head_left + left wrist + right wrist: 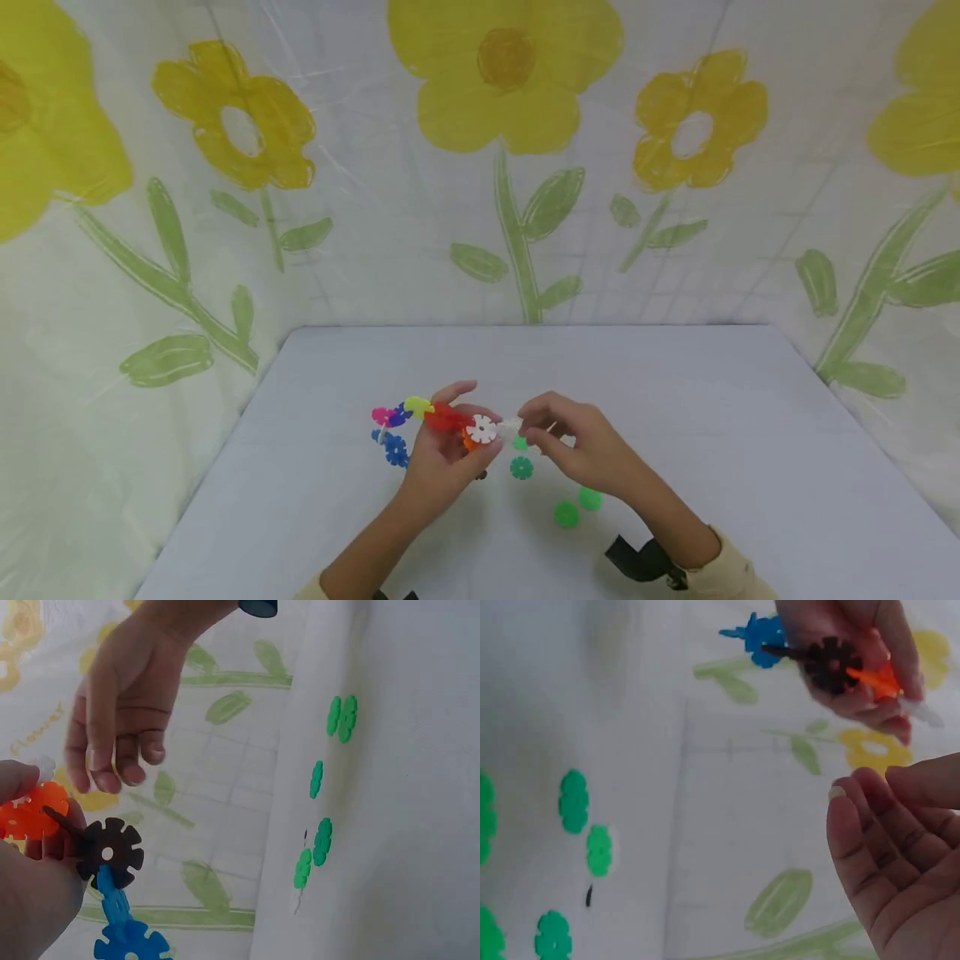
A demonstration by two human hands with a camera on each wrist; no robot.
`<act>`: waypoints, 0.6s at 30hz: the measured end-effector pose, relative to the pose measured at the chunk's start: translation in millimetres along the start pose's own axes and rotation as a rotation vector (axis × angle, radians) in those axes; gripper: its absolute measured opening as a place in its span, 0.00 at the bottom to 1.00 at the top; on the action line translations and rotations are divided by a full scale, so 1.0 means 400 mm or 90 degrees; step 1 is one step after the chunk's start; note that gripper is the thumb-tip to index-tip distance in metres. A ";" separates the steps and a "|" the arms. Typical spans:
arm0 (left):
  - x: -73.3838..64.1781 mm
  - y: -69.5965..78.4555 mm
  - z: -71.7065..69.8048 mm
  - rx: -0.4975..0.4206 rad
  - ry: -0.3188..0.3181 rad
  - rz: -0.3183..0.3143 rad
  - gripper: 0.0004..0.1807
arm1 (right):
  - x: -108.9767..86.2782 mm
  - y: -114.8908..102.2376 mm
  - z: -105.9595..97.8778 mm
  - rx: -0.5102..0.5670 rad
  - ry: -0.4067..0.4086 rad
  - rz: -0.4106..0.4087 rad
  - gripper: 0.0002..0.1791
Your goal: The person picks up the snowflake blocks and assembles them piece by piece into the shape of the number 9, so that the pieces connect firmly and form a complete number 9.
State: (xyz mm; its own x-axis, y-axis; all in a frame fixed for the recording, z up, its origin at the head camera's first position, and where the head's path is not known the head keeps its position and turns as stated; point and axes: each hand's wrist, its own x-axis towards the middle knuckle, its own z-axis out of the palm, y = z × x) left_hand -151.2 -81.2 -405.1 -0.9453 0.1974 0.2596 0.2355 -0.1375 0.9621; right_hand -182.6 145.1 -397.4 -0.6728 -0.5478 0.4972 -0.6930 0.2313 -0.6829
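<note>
My left hand [442, 458] grips a chain of interlocked plastic snowflake discs, holding it up over the table. A white disc [482, 429] shows by the thumb, with red discs [446, 419], a yellow disc [417, 406] and a pink disc [382, 417] leading away to the left. Below the hand hang an orange disc [51, 801], a dark brown disc [109, 851] and blue discs [133, 943]. My right hand [573, 437] hovers close to the white end, fingers loosely bent. Between its fingers nothing shows in the right wrist view, where a gap separates it from the chain.
Several loose green discs lie on the white table [675, 392] below the right hand, among them a teal-green disc [521, 467] and a bright green disc [566, 514]. Behind the table hangs a white sheet [360, 275] with painted yellow flowers.
</note>
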 end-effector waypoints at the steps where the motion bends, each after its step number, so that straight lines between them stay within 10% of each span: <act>1: 0.001 0.001 -0.002 -0.001 0.014 -0.010 0.39 | 0.001 0.015 -0.002 -0.022 -0.002 0.006 0.13; 13: 0.004 0.010 -0.017 -0.027 0.013 -0.069 0.42 | -0.012 0.133 0.056 -0.215 -0.290 0.238 0.13; 18: 0.006 0.015 -0.018 -0.031 0.007 -0.090 0.42 | -0.017 0.129 0.069 -0.219 -0.321 0.265 0.15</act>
State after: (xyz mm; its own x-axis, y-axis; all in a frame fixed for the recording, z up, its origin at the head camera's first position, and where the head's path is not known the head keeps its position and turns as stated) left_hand -153.7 -88.4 -399.2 -0.9707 0.2081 0.1200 0.0881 -0.1564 0.9838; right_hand -206.7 138.8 -450.8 -0.7540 -0.6440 -0.1294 -0.5042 0.6937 -0.5143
